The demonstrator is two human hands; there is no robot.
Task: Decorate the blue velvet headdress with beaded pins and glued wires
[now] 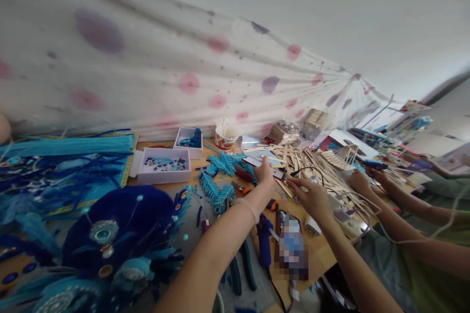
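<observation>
My left hand is closed round a flat, phone-like thing with a light face and reddish edge. Close beside it, my right hand pinches the end of a thin black cable at that thing's right end. Whether the cable is plugged in is too small to tell. Below my hands lie a blue glue gun, a phone with a blurred screen, and a white charger. Pliers with dark handles lie by my left forearm.
Blue headdress fills the left front. Behind are a bead box, turquoise feather pieces and a paper tub. Wooden strips cover the back right. A co-worker's hands work at the right, near a dark glue gun.
</observation>
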